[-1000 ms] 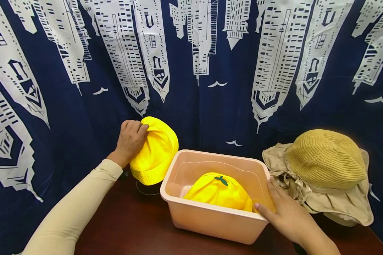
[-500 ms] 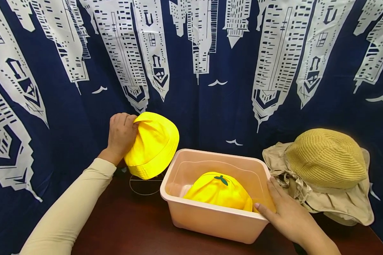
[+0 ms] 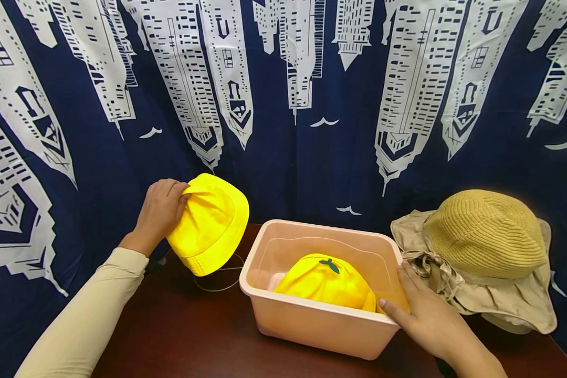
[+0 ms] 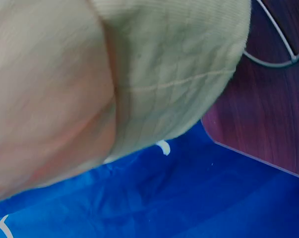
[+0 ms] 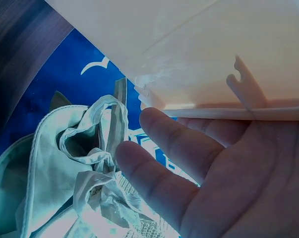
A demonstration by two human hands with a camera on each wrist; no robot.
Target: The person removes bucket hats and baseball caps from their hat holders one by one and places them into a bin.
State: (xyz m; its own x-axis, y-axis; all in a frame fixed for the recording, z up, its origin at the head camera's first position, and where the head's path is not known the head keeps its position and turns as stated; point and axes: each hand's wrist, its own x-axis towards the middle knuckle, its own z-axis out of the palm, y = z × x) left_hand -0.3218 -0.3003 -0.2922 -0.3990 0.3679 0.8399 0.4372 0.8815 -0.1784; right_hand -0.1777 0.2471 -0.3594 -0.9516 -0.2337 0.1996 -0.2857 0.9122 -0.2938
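At the left of the head view, my left hand [image 3: 160, 210] pinches a yellow bucket hat [image 3: 210, 228] by a fold of its fabric. The hat is tilted, its stitched brim facing right; the brim fills much of the left wrist view. Below it on the table shows a thin wire ring [image 3: 217, 286]. My right hand [image 3: 430, 315] rests at the right end of a pink plastic tub [image 3: 321, 333], thumb over the rim and fingers straight along the outside. Inside the tub lies another yellow hat [image 3: 331, 283] with a green leaf patch.
Right of the tub is a tan knitted-crown sun hat [image 3: 486, 236] with a wide fabric brim and ties, close to my right hand. A navy curtain [image 3: 293, 173] with white skyline prints hangs behind the dark reddish wooden table [image 3: 193, 341].
My left hand has carried the yellow bucket hat leftward, away from the tub, uncovering more of the wire ring. It rose a little, then came lower. My right hand and the tub stay put.
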